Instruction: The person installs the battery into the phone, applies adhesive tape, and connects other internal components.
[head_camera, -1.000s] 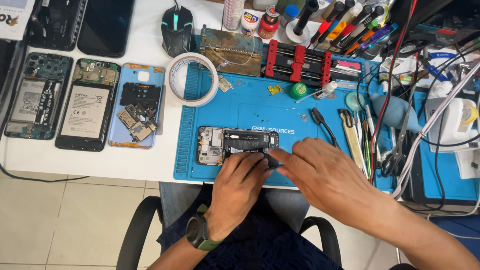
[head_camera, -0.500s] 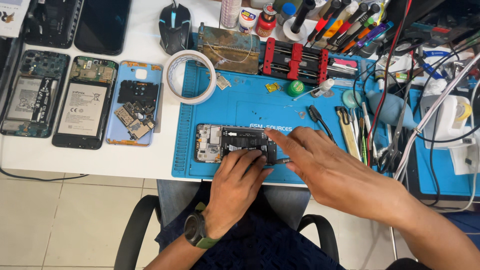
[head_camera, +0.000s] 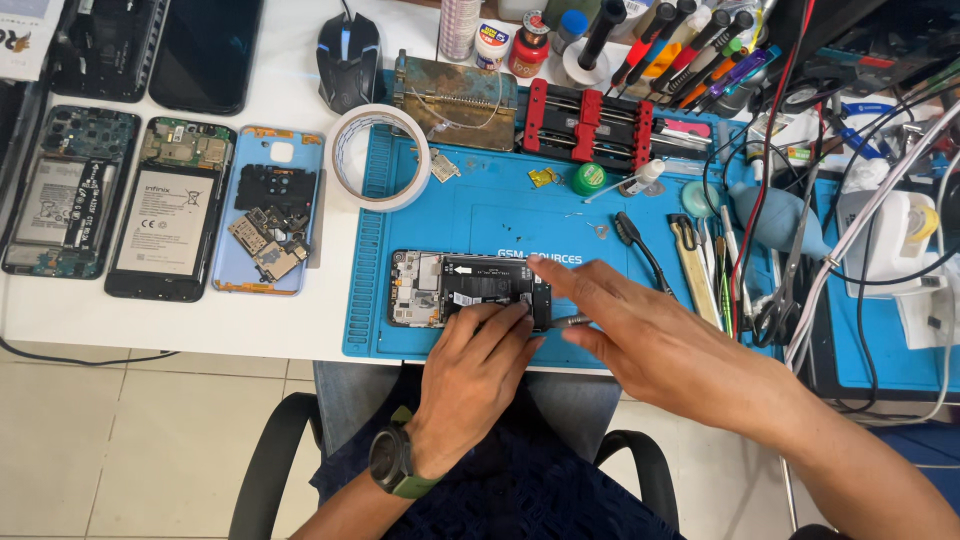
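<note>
Now left hand (head_camera: 475, 375) steadies opened phone (head_camera: 470, 290); right hand (head_camera: 650, 345) outstretched.

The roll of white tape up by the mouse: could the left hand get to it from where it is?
Probably yes: the left hand rests on the opened phone, and only bare blue mat lies between it and the tape roll.

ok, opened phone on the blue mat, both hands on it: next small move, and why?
Probably keep the left hand pressed on the opened phone while the right hand eases its thin metal tool in at the phone's right end. The tip sits at that edge, and the phone lies loose on the blue mat.
</note>
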